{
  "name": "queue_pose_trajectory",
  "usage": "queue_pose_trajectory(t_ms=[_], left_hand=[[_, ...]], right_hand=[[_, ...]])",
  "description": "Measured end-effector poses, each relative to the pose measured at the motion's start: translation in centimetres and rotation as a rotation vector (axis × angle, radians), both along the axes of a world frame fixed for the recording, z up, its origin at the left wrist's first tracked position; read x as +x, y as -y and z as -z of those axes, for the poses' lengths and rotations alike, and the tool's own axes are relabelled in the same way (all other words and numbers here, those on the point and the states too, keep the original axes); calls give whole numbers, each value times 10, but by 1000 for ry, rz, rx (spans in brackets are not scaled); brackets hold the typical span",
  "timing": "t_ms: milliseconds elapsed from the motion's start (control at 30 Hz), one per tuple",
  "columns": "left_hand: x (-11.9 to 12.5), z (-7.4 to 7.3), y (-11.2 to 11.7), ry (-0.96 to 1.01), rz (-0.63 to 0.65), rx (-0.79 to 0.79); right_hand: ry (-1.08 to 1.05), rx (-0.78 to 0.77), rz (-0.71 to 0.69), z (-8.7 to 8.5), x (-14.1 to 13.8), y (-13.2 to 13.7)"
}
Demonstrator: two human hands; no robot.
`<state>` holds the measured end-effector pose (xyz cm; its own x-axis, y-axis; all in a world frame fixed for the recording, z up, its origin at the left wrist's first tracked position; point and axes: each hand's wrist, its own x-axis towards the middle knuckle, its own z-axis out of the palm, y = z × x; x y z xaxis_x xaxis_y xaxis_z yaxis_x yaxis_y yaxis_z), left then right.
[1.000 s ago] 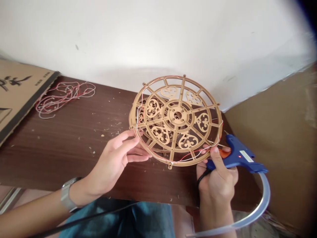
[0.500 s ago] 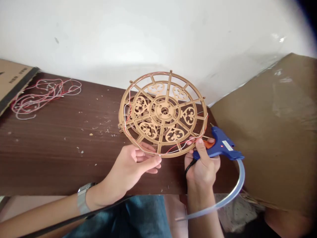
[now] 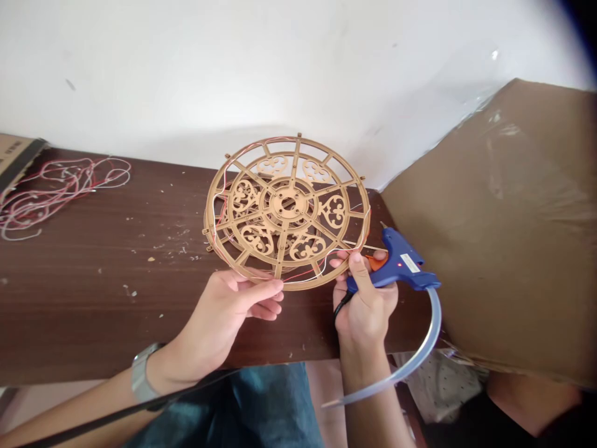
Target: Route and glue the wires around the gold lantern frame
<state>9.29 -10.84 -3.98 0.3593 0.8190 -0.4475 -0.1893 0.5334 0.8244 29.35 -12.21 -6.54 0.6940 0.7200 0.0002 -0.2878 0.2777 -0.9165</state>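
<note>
A round gold openwork frame (image 3: 282, 242) with spokes and scroll ornaments tilts up above the table. Thin red and white wires (image 3: 215, 205) run around its outer rim. My left hand (image 3: 242, 298) pinches the near rim, thumb on top and fingers beneath, at the wires. In my right hand (image 3: 366, 298) is a blue hot glue gun (image 3: 396, 261) with an orange trigger and a lit red light; its nozzle points up and away. A long, curved, translucent glue stick (image 3: 426, 336) trails from its back. My right thumb also presses the frame's near right rim. Similar gold parts show beneath the frame.
Tangled red and white wires (image 3: 60, 193) lie on the dark brown table (image 3: 93, 298) at left, beside a cardboard box (image 3: 13, 158). Small glue scraps dot the tabletop. A large brown cardboard sheet (image 3: 504, 236) stands at right; a white wall (image 3: 186, 74) rises behind.
The view has shifted, so the frame, both hands and the glue gun appear further left. Both hands keep their holds. My left thumb has come a little further over the rim.
</note>
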Motion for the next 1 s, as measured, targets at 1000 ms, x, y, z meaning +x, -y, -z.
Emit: queue_pose_trajectory(t_ms=[1000], left_hand=[[-30, -5, -11, -662, 238, 1567]], right_hand=[[-21, 1, -24, -2, -2, -4]])
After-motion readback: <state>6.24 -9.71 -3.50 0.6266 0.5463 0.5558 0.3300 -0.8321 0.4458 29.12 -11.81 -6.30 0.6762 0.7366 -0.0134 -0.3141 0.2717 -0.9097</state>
